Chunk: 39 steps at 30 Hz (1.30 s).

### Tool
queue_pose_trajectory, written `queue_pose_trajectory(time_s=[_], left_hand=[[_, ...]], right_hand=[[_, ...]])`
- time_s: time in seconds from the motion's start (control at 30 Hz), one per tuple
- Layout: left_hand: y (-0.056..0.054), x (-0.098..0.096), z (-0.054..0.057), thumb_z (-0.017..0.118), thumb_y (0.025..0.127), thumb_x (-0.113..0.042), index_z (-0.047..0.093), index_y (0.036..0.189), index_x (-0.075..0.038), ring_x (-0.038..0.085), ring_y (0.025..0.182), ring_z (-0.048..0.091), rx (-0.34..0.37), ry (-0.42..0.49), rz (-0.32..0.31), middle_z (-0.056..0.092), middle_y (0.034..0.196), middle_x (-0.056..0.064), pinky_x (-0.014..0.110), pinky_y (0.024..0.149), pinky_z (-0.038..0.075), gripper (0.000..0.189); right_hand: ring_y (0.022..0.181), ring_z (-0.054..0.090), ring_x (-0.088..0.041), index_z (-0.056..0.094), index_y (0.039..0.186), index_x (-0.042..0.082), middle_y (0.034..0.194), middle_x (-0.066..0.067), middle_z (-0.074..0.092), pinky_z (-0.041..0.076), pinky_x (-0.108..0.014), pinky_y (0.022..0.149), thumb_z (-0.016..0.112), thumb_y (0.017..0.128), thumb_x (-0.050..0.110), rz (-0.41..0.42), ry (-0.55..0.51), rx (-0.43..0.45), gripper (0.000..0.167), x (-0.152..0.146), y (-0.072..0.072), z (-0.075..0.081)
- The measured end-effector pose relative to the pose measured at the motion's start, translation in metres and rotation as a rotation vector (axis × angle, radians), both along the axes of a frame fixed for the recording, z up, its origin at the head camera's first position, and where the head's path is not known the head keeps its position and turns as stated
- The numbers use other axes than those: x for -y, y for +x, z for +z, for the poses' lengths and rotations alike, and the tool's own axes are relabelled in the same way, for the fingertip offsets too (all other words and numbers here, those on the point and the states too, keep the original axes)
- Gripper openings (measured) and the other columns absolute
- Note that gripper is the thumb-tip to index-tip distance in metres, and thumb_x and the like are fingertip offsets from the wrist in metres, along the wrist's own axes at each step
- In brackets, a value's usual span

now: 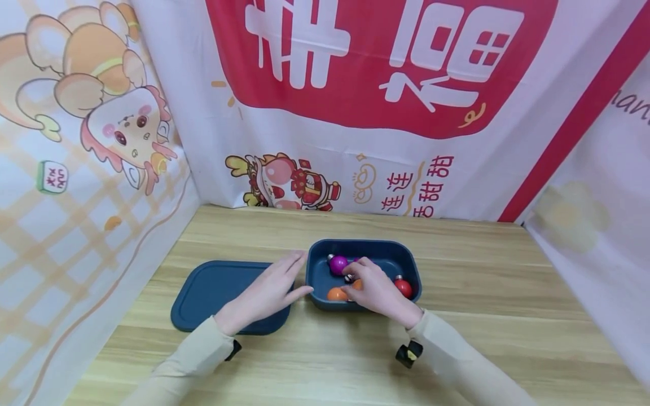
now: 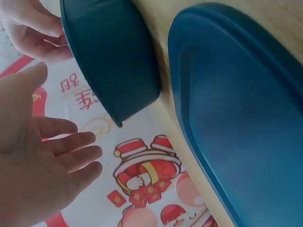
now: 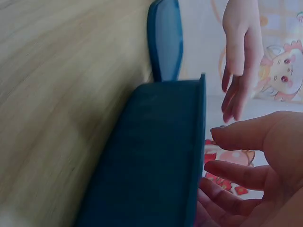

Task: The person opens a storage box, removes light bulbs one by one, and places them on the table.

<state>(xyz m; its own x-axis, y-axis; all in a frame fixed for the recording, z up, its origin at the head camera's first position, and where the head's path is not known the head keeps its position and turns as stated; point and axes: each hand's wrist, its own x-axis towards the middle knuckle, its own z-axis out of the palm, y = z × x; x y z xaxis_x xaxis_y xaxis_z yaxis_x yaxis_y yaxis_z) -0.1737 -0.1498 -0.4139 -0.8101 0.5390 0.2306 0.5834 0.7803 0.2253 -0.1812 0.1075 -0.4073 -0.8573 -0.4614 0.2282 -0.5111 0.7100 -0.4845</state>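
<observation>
A dark blue rectangular box point(image 1: 317, 276) holds several small round bulb-like balls with silvery caps. Among them are a purple ball point(image 1: 337, 265), an orange ball point(image 1: 337, 294) and a red ball point(image 1: 403, 287). My right hand point(image 1: 378, 287) reaches over the front rim into the box, fingers bent above the balls. In the right wrist view its thumb and forefinger stand apart with nothing between them; the box wall point(image 3: 147, 156) hides the other fingertips. My left hand point(image 1: 266, 293), fingers extended, hovers at the box's left end, above the edge of a flat blue lid point(image 1: 215, 293).
The wooden table point(image 1: 482, 316) carries the box and, to its left, the lid. Printed cloth hangs behind the table point(image 1: 376, 141) and along the left side point(image 1: 96, 214). Black bands point(image 1: 408, 354) sit at the wrists.
</observation>
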Motion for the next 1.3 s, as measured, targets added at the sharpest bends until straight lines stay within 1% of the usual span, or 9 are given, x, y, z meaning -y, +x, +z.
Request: queue_pose_trajectory(time_s=[0.1, 0.2, 0.3, 0.37, 0.57, 0.73, 0.97, 1.13, 1.3], left_hand=[[-0.001, -0.006, -0.003, 0.054, 0.098, -0.05, 0.035, 0.153, -0.001, 0.034, 0.148, 0.037, -0.026, -0.042, -0.035, 0.038, 0.158, 0.019, 0.05, 0.118, 0.036, 0.076], [-0.001, -0.011, -0.006, 0.051, 0.099, -0.053, 0.033, 0.153, 0.0, 0.035, 0.149, 0.032, -0.028, -0.073, -0.057, 0.035, 0.159, 0.019, 0.051, 0.12, 0.033, 0.078], [-0.003, -0.014, -0.009, 0.047, 0.099, -0.056, 0.033, 0.154, -0.001, 0.036, 0.15, 0.03, -0.025, -0.107, -0.067, 0.033, 0.16, 0.018, 0.051, 0.12, 0.032, 0.078], [-0.004, -0.016, -0.011, 0.046, 0.099, -0.057, 0.033, 0.153, -0.002, 0.035, 0.151, 0.029, -0.031, -0.133, -0.071, 0.033, 0.161, 0.017, 0.05, 0.121, 0.031, 0.079], [-0.009, -0.016, -0.017, 0.045, 0.098, -0.061, 0.034, 0.153, -0.002, 0.033, 0.151, 0.029, -0.063, -0.204, -0.074, 0.032, 0.161, 0.016, 0.047, 0.122, 0.03, 0.082], [-0.013, -0.014, -0.021, 0.047, 0.096, -0.063, 0.036, 0.152, -0.002, 0.034, 0.151, 0.03, -0.065, -0.217, -0.077, 0.033, 0.161, 0.017, 0.049, 0.121, 0.033, 0.084], [-0.018, -0.014, -0.023, 0.045, 0.096, -0.065, 0.036, 0.152, -0.002, 0.033, 0.152, 0.028, -0.044, -0.225, -0.085, 0.031, 0.162, 0.016, 0.05, 0.12, 0.033, 0.085], [-0.018, -0.013, -0.024, 0.045, 0.096, -0.065, 0.035, 0.153, -0.002, 0.031, 0.152, 0.029, -0.03, -0.229, -0.093, 0.029, 0.163, 0.015, 0.049, 0.121, 0.033, 0.085], [-0.018, -0.012, -0.023, 0.045, 0.095, -0.065, 0.036, 0.153, -0.003, 0.03, 0.152, 0.029, -0.028, -0.218, -0.088, 0.029, 0.163, 0.014, 0.049, 0.121, 0.033, 0.085]], right_hand=[[0.089, 0.061, -0.021, 0.071, 0.107, 0.002, 0.1, -0.012, 0.066, 0.057, -0.037, 0.077, 0.079, 0.083, 0.015, -0.024, 0.023, -0.018, 0.029, -0.006, -0.003, -0.004], [0.088, 0.059, -0.019, 0.071, 0.105, 0.003, 0.099, -0.011, 0.067, 0.055, -0.036, 0.076, 0.078, 0.083, 0.015, -0.04, 0.046, -0.024, 0.026, -0.012, -0.006, -0.007], [0.089, 0.058, -0.019, 0.071, 0.104, 0.004, 0.1, -0.011, 0.066, 0.054, -0.036, 0.074, 0.076, 0.083, 0.014, -0.045, 0.088, -0.009, 0.024, -0.017, -0.01, -0.01], [0.087, 0.057, -0.019, 0.071, 0.105, 0.005, 0.101, -0.011, 0.066, 0.054, -0.036, 0.074, 0.076, 0.083, 0.014, -0.056, 0.121, 0.016, 0.024, -0.02, -0.012, -0.011], [0.09, 0.058, -0.021, 0.071, 0.111, 0.006, 0.107, -0.012, 0.066, 0.057, -0.041, 0.081, 0.078, 0.084, 0.018, -0.078, 0.194, 0.126, 0.03, -0.024, -0.014, -0.008], [0.093, 0.059, -0.022, 0.07, 0.111, 0.005, 0.109, -0.013, 0.067, 0.056, -0.041, 0.084, 0.08, 0.083, 0.019, -0.063, 0.224, 0.161, 0.032, -0.026, -0.017, -0.007], [0.093, 0.063, -0.023, 0.069, 0.113, 0.002, 0.108, -0.014, 0.071, 0.057, -0.043, 0.089, 0.081, 0.082, 0.014, -0.043, 0.209, 0.179, 0.035, -0.029, -0.02, -0.008], [0.09, 0.064, -0.022, 0.069, 0.111, 0.001, 0.106, -0.013, 0.072, 0.057, -0.041, 0.088, 0.081, 0.082, 0.012, -0.031, 0.186, 0.2, 0.034, -0.027, -0.021, -0.012], [0.089, 0.063, -0.02, 0.069, 0.111, 0.002, 0.105, -0.012, 0.072, 0.058, -0.039, 0.086, 0.081, 0.081, 0.013, -0.046, 0.188, 0.191, 0.034, -0.026, -0.022, -0.015]])
